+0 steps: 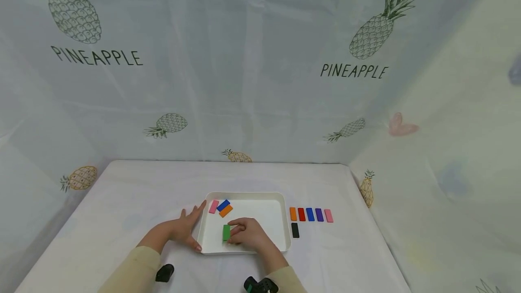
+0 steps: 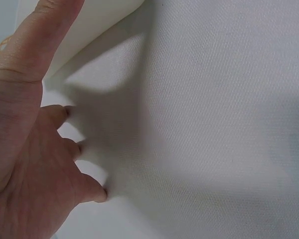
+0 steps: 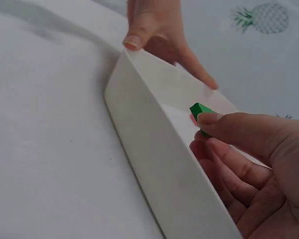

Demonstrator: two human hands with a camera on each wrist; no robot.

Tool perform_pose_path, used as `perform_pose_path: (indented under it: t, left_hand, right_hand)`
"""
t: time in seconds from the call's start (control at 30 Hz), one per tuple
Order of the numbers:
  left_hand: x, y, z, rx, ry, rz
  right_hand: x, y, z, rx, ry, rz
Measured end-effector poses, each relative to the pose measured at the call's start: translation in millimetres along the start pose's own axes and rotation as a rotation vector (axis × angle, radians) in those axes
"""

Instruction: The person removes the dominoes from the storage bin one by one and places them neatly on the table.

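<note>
Right hand point(image 1: 249, 234) pinches green block point(image 1: 226, 232) over white tray point(image 1: 260, 209); left hand point(image 1: 182, 229), thumb spread wide from fingers, touches tray's left rim. Block probably light, stiff, hardly fragile; best held by opposite long sides.

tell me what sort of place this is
Probably a staged tabletop booth: a white-covered table, pineapple-print cloth behind it and on both sides, and a white tray with coloured blocks inside.
</note>
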State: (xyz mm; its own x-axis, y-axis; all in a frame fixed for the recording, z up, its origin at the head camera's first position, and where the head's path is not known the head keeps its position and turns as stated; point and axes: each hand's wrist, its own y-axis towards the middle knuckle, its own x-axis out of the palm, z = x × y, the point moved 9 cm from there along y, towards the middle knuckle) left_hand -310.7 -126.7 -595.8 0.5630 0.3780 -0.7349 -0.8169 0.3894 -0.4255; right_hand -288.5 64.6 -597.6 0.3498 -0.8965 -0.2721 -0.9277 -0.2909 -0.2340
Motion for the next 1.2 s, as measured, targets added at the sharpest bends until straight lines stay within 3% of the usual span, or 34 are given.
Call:
perform_pose_path:
  t: [0.3, 0.73, 1.2]
  left_hand:
    - [3.5, -1.2, -5.0, -0.039, -0.014, -0.003]
    - [1.9, -3.3, -1.8, -0.029, -0.027, -0.005]
    - [-3.1, -4.4, 3.8, -0.01, -0.035, 0.004]
  right_hand:
    - [-22, -14.0, 1, 0.024, 0.103, 0.069]
    - [-69, -38.3, 1, -0.045, 0.233, 0.172]
    - [-121, -65.5, 18, 0.0, 0.153, 0.317]
